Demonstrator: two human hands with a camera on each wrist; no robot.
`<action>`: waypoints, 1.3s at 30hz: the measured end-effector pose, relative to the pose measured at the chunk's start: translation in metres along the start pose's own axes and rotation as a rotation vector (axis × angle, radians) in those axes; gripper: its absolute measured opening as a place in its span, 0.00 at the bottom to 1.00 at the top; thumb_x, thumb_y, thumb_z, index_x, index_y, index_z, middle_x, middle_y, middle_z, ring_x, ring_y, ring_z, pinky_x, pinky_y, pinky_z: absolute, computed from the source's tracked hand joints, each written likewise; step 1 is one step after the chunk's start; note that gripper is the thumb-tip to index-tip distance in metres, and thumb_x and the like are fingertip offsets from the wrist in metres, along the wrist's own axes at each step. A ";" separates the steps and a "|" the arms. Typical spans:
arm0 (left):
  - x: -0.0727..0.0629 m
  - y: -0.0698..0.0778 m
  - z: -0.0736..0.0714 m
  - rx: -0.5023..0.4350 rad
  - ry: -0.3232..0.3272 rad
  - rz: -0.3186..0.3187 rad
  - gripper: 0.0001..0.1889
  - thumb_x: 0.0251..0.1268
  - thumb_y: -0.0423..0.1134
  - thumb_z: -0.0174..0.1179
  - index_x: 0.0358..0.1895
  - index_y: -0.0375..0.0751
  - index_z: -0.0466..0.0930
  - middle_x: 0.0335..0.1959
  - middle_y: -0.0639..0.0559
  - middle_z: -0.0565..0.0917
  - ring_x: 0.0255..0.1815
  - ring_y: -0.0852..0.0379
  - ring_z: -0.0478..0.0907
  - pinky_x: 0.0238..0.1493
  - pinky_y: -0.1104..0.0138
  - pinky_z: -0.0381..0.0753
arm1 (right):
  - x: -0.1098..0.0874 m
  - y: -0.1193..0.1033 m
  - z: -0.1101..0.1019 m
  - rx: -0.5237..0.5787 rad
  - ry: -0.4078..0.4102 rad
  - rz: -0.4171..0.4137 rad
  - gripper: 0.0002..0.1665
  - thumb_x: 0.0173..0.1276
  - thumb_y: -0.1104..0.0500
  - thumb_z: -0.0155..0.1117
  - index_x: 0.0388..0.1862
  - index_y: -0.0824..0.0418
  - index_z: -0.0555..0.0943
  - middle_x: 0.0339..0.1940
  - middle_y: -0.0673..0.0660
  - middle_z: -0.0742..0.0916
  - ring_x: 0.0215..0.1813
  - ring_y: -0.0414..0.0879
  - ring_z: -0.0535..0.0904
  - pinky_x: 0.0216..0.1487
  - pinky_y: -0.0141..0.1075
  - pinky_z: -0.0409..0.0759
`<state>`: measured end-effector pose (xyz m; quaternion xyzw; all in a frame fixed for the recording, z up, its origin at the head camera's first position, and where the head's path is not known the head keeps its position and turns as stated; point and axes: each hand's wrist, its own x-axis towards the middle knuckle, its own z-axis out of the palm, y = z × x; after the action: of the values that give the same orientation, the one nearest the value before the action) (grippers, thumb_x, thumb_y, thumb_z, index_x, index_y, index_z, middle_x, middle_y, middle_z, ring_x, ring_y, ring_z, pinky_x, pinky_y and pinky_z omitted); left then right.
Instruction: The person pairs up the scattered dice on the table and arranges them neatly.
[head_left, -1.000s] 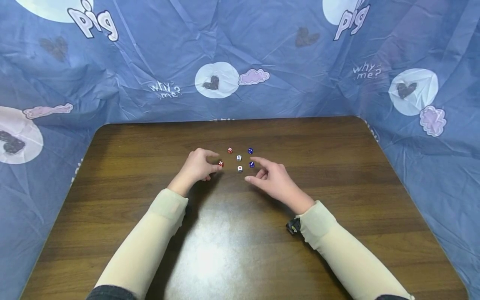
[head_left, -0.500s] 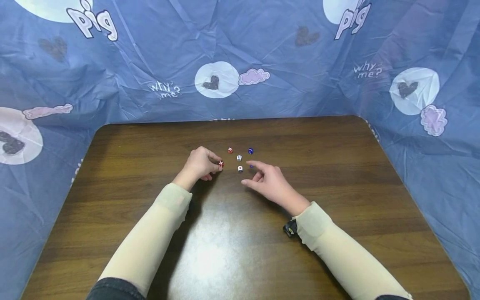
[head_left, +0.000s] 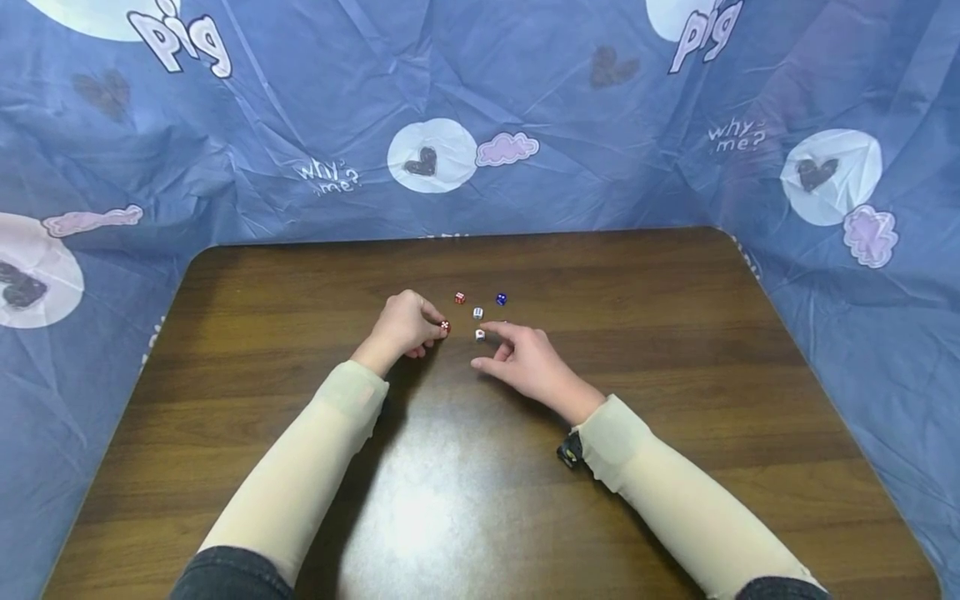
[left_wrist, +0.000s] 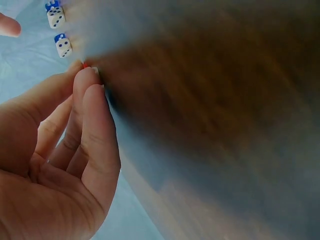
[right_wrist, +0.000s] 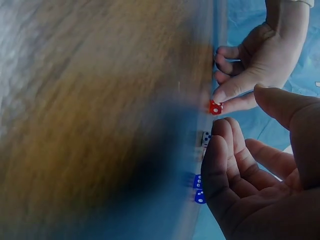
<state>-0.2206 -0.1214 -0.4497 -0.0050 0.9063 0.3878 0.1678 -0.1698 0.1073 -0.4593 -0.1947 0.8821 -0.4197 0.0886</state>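
Observation:
My left hand (head_left: 405, 325) pinches the near red die (head_left: 446, 327) between thumb and forefinger. Only a red sliver of that die shows at the fingertips in the left wrist view. Beside the near white die (head_left: 480, 335), my right hand (head_left: 528, 362) holds its thumb and forefinger apart, with nothing between them. Behind lie a second red die (head_left: 460, 298), a second white die (head_left: 477, 313) and a blue die (head_left: 501, 299). The other blue die (right_wrist: 200, 196) is almost hidden by the right hand in the head view.
The dice lie in a small group on a brown wooden table (head_left: 637, 333). A blue printed cloth (head_left: 570, 92) hangs behind the table and along its sides. A black strap device (head_left: 570, 450) sits at the right wrist.
My left thumb and forefinger have closed on the near red die, which has shifted slightly right. My right hand has moved left from the blue dice toward the near white die.

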 end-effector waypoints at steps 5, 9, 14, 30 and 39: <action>-0.005 0.001 0.001 0.016 0.001 0.013 0.04 0.61 0.34 0.74 0.36 0.40 0.90 0.19 0.44 0.85 0.17 0.49 0.84 0.20 0.61 0.84 | 0.002 -0.001 0.002 -0.018 0.007 -0.004 0.34 0.64 0.51 0.77 0.66 0.63 0.79 0.23 0.46 0.85 0.25 0.41 0.80 0.31 0.37 0.78; -0.012 0.001 0.002 0.042 0.000 0.031 0.03 0.60 0.35 0.75 0.35 0.41 0.90 0.19 0.45 0.85 0.17 0.50 0.84 0.19 0.62 0.83 | 0.003 -0.001 0.004 -0.020 0.010 -0.005 0.33 0.64 0.52 0.78 0.65 0.62 0.81 0.22 0.45 0.85 0.25 0.40 0.80 0.31 0.37 0.78; -0.026 0.004 0.006 0.067 -0.016 0.056 0.03 0.59 0.35 0.75 0.34 0.41 0.90 0.19 0.47 0.85 0.17 0.50 0.84 0.18 0.64 0.82 | 0.002 -0.003 0.004 -0.005 -0.013 -0.001 0.32 0.63 0.54 0.78 0.64 0.63 0.81 0.22 0.45 0.85 0.25 0.40 0.80 0.29 0.36 0.78; -0.067 0.017 0.027 0.117 -0.053 0.073 0.04 0.59 0.36 0.76 0.29 0.45 0.90 0.17 0.52 0.85 0.15 0.54 0.84 0.17 0.66 0.79 | -0.006 -0.008 0.015 -0.042 -0.091 -0.017 0.25 0.63 0.57 0.78 0.58 0.62 0.85 0.20 0.45 0.83 0.23 0.38 0.79 0.26 0.33 0.77; -0.078 0.014 0.040 0.171 -0.060 0.075 0.06 0.57 0.38 0.76 0.25 0.50 0.89 0.15 0.55 0.83 0.14 0.57 0.82 0.20 0.64 0.77 | -0.013 -0.010 0.023 -0.072 -0.111 -0.047 0.19 0.62 0.55 0.79 0.50 0.61 0.89 0.17 0.44 0.82 0.21 0.35 0.76 0.24 0.31 0.75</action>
<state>-0.1364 -0.0930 -0.4418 0.0549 0.9302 0.3151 0.1801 -0.1476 0.0906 -0.4660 -0.2414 0.8856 -0.3779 0.1207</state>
